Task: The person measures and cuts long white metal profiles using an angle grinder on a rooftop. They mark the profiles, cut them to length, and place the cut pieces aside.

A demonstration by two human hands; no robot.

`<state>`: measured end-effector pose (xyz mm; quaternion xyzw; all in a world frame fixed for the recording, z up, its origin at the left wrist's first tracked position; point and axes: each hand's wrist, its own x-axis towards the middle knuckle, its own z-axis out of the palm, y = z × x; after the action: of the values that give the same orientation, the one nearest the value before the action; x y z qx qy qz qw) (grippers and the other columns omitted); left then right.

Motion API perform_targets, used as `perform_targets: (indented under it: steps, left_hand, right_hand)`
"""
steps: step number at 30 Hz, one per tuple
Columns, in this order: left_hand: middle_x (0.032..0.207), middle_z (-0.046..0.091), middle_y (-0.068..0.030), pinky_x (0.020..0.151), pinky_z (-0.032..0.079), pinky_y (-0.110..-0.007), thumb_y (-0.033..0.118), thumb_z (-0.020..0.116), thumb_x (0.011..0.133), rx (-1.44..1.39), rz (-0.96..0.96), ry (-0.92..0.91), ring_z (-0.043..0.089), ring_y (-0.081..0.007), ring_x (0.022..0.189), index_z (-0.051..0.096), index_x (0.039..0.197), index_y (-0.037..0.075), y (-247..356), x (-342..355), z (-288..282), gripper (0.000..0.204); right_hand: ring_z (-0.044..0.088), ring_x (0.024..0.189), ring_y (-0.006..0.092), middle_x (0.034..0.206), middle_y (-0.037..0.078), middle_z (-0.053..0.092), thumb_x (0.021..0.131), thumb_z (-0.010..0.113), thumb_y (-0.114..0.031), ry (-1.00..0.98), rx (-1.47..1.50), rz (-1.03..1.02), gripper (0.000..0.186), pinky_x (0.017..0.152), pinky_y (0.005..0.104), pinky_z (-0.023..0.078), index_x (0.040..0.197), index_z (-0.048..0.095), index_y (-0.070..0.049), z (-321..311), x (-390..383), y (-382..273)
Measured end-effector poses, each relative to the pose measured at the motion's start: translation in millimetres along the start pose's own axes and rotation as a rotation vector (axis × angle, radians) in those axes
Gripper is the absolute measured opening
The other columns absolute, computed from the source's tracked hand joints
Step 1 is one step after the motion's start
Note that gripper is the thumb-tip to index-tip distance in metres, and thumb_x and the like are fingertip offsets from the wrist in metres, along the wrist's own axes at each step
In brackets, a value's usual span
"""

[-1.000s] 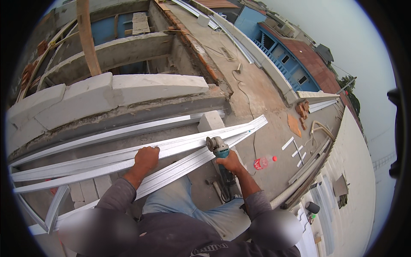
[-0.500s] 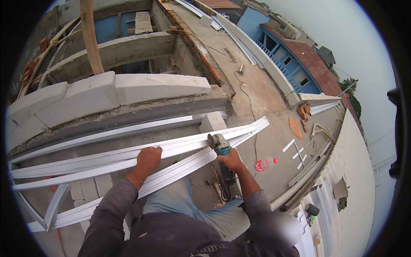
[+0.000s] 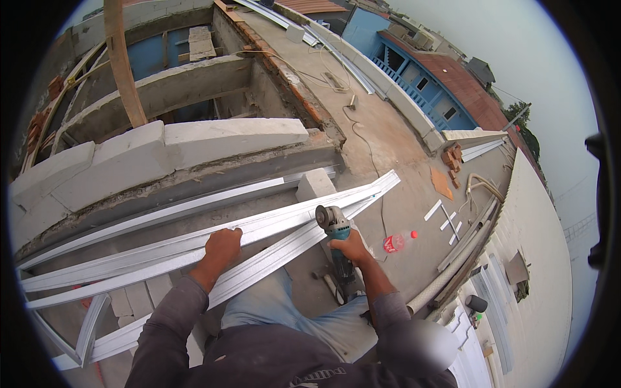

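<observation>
My left hand [image 3: 222, 252] is closed around the edge of a long silvery metal channel [image 3: 278, 222], one of several lying across in front of me. In my right hand [image 3: 351, 249] is a teal and black angle grinder [image 3: 338, 227], gripped by its body. The grinder's round disc [image 3: 321, 216] is at the channels' near side, close to where two of them cross; whether it touches metal I cannot tell. No sparks show. Beneath the channels' far right part stands a pale block [image 3: 315, 185].
A clear bottle with a red cap and label [image 3: 400, 242] stands right of the grinder. Cut metal strips [image 3: 443, 216], broken bricks [image 3: 453, 158] and pipes [image 3: 462, 252] lie further right. A low block wall [image 3: 226, 139] borders open pits at the far left. A cable runs along the floor.
The orange sparks below the grinder have stopped. The grinder has tilted, its disc now showing more of its face. My left hand keeps its hold on the channel; the view has shifted slightly.
</observation>
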<state>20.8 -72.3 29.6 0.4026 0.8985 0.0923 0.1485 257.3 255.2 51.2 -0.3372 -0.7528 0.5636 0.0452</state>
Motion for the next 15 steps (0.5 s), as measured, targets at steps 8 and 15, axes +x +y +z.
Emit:
perform_targets:
  steps: [8,15]
  left_hand:
    - [0.136,0.062,-0.0342,0.113,0.048,-0.044,0.027,0.078,0.075,-0.113,0.134,-0.348,0.060,-0.0444,0.130,0.045,0.155,-0.005,-11.3,7.7,11.6,0.093]
    - [0.148,0.057,-0.0334,0.116,0.044,-0.042,0.038,0.089,0.070,-0.211,0.093,-0.666,0.057,-0.0407,0.138,0.043,0.154,-0.012,-5.8,17.9,1.0,0.108]
  right_hand:
    - [0.073,0.075,0.0240,0.089,0.012,0.071,0.083,0.077,-0.011,0.458,0.825,-0.018,0.029,0.067,0.0391,0.062,0.104,0.065,0.003,10.4,-59.8,3.9]
    - [0.072,0.072,0.0231,0.087,0.011,0.070,0.082,0.079,-0.012,0.628,1.010,-0.005,0.027,0.064,0.0377,0.061,0.101,0.067,0.002,3.5,-93.1,13.8]
